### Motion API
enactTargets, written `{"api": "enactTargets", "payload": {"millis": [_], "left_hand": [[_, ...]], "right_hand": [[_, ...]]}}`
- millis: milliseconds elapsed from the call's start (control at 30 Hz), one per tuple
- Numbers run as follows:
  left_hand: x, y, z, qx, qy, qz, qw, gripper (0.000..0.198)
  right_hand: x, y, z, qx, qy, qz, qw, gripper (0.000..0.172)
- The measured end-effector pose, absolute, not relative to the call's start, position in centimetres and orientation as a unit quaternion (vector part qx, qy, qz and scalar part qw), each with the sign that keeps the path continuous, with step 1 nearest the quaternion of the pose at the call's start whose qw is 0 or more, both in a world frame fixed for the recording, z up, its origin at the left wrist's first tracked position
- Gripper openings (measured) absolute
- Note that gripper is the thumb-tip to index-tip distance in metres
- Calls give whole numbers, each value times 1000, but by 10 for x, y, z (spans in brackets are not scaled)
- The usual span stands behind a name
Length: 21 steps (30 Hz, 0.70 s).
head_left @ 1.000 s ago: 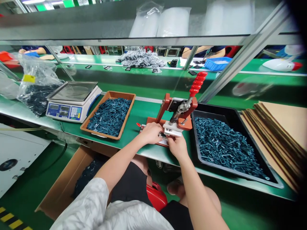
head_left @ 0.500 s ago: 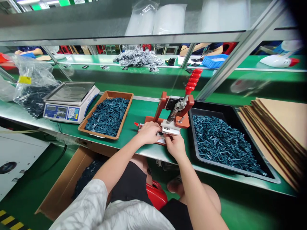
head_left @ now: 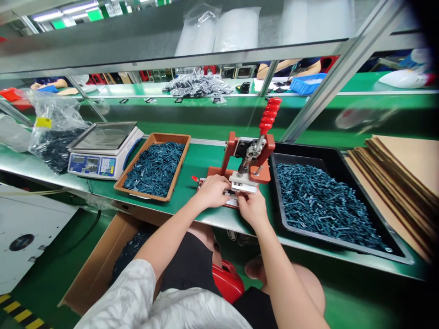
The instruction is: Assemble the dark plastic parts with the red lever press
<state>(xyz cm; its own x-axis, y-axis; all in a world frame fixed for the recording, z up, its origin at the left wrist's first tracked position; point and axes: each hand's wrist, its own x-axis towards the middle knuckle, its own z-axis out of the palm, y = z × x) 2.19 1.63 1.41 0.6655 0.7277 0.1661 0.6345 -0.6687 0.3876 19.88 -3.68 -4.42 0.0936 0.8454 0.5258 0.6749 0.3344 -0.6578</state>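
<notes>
My left hand (head_left: pixel 212 192) and my right hand (head_left: pixel 253 209) meet at the base of a red hand-lever press (head_left: pixel 248 153), in front of its white metal jig plate (head_left: pixel 243 184). Both hands' fingers pinch a small dark part (head_left: pixel 231 195), which they mostly hide. The press's ribbed red handle (head_left: pixel 269 115) stands raised, and neither hand touches it. A small toggle clamp with a red tip (head_left: pixel 200 181) sits just left of my left hand. Dark teal plastic parts fill the trays on both sides.
A wooden-rimmed tray (head_left: pixel 133 160) and a digital scale (head_left: pixel 104 153) stand left of the press. A black tray (head_left: pixel 308 151) lies to the right, beside stacked cardboard sheets (head_left: pixel 394 183). A cardboard box (head_left: pixel 99 265) sits below the bench. Co-workers' arms show across the far bench.
My hands stay at the jig with little visible movement. The whole view shifts slightly as my head moves.
</notes>
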Motion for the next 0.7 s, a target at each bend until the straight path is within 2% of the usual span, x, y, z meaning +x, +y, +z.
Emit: {"api": "enactTargets", "payload": {"millis": [133, 233, 433, 500, 600, 700], "left_hand": [[22, 6, 15, 900, 378, 174, 132, 16], [17, -12, 14, 898, 368, 218, 99, 23], [-13, -19, 0, 732, 504, 458, 12, 37], [-20, -4, -5, 686, 524, 502, 59, 43], [-19, 20, -7, 608, 524, 555, 216, 42], [-4, 27, -3, 610, 494, 532, 319, 40]], "right_hand": [[199, -36, -41, -565, -675, 93, 465, 30], [197, -37, -39, -554, -679, 104, 471, 31], [194, -35, -38, -544, -677, 101, 486, 27], [193, -35, -36, -537, -678, 103, 492, 28], [193, -34, -35, -530, -677, 114, 498, 33], [192, -34, -34, -522, -676, 125, 505, 36]]}}
